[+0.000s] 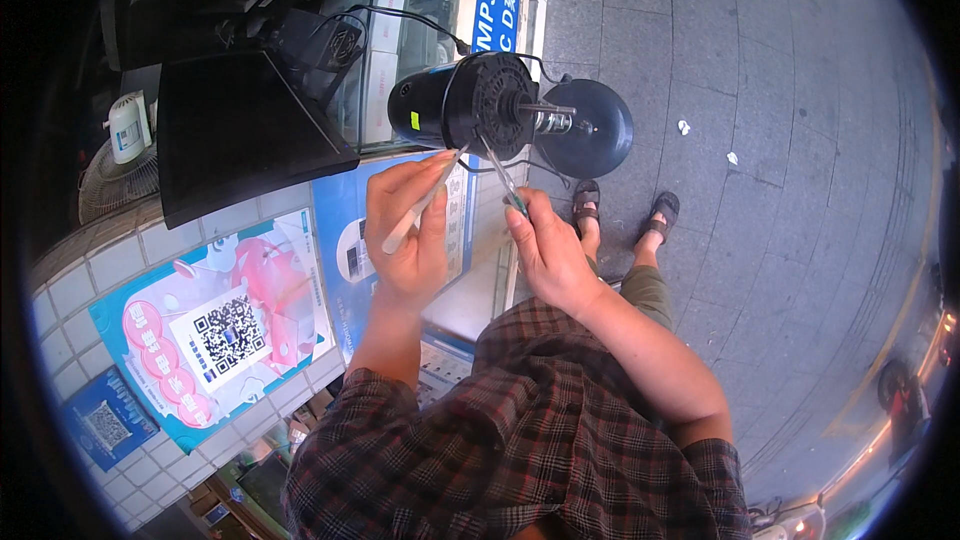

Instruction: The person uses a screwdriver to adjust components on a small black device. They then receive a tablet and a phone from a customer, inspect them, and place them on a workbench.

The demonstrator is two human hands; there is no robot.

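A black cylindrical appliance lies on its side at the edge of the glass counter, its round vented end facing right. From that end a metal shaft with a coil sticks out, in front of a round dark disc-shaped base. My left hand is closed on slim metal tweezers, their tip at the lower rim of the vented end. Pinched in my right hand is a screwdriver with a clear greenish handle; its tip meets the same rim, close beside the tweezers' tip.
A black cable runs across the glass counter. Left of the appliance stands a dark flat panel, with a white fan beyond it. Posters cover the tiled front. Grey paving lies at the right.
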